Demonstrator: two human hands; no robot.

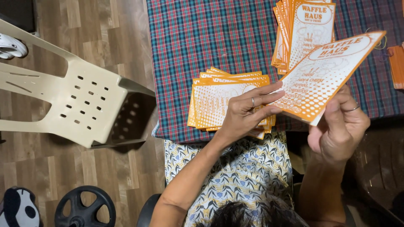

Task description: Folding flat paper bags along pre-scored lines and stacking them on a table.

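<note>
Nearest the camera is the person's lap in a yellow-and-blue leaf-print cloth [235, 168], with both forearms reaching up from it to the table edge. The right hand [338, 126], ring on one finger, grips a small batch of orange-and-white cards [326, 77] from below, thumb and fingers closed round the near edge, so the batch tilts up off the table with its printed face toward the camera. The left hand [248, 111], also ringed, is spread flat, fingertips on the near corner of that batch and palm over a loose pile [214, 101] lying just beneath; it seems to steady or peel at the cards rather than clamp them. The pile lies fanned and uneven on the plaid tablecloth [202, 38], near the front edge, within easy reach. Each card is a tall rectangle, orange border, white field with an orange dot pattern fading downward, and an oval panel at the top. Farther back a second stack [303, 29] lies fanned, partly behind the held batch. At the right edge sits something orange [396, 67], cut off. Left of the table stands a beige plastic chair [84, 105] on wood floor.
</note>
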